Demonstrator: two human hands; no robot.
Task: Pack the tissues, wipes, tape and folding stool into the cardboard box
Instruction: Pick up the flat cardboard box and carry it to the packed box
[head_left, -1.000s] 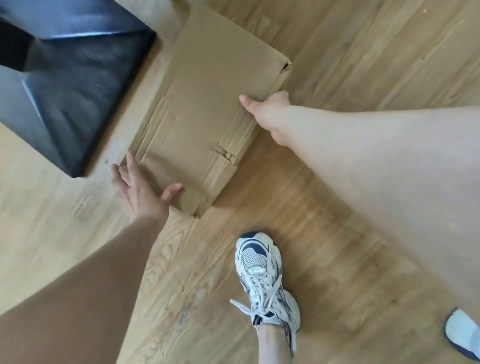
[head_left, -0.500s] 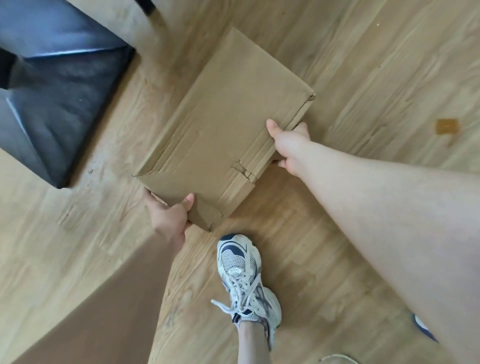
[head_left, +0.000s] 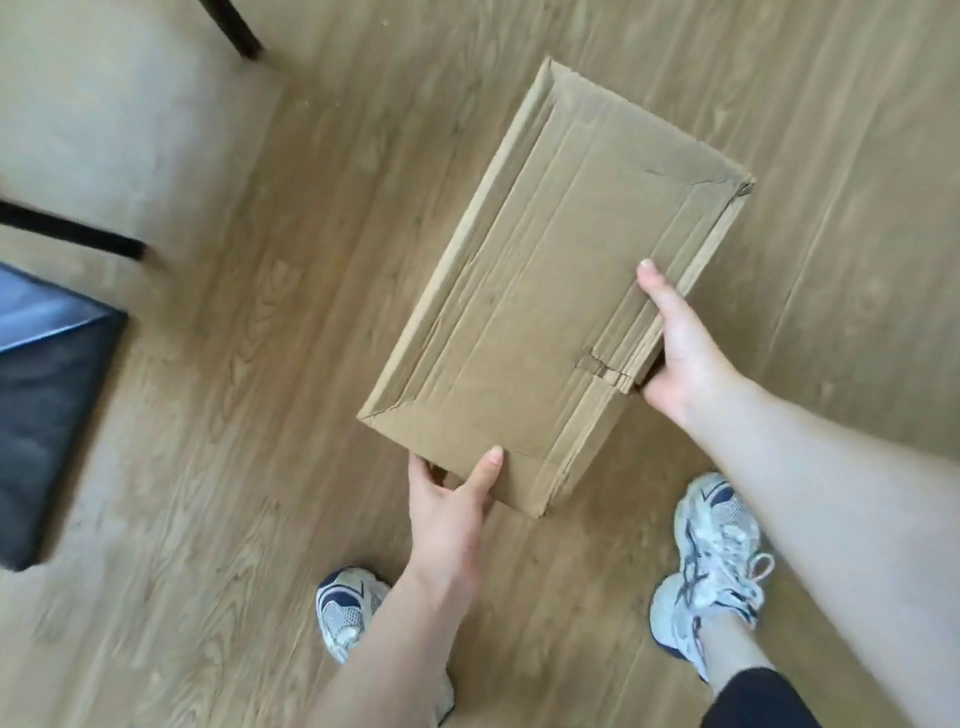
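Since a second ago you have lifted the flattened cardboard box (head_left: 550, 291) off the wooden floor (head_left: 260, 389) and stepped in, so both your sneakers now stand beneath it. Your left hand (head_left: 452, 499) is closed on the near corner, thumb on top and fingers hidden beneath; your right hand (head_left: 680, 353) pinches the right-hand edge just past the small torn notch, thumb laid along the top face. The box hangs between your hands, tilted away from you and clear of the floor. It looks light and fairly stiff across its panels, but the many creases and the ragged far corner suggest it will bend at the folds. Hold it by the doubled edges rather than the middle, and expect it to sag once you open it. No tissues, wipes, tape or stool are in view.
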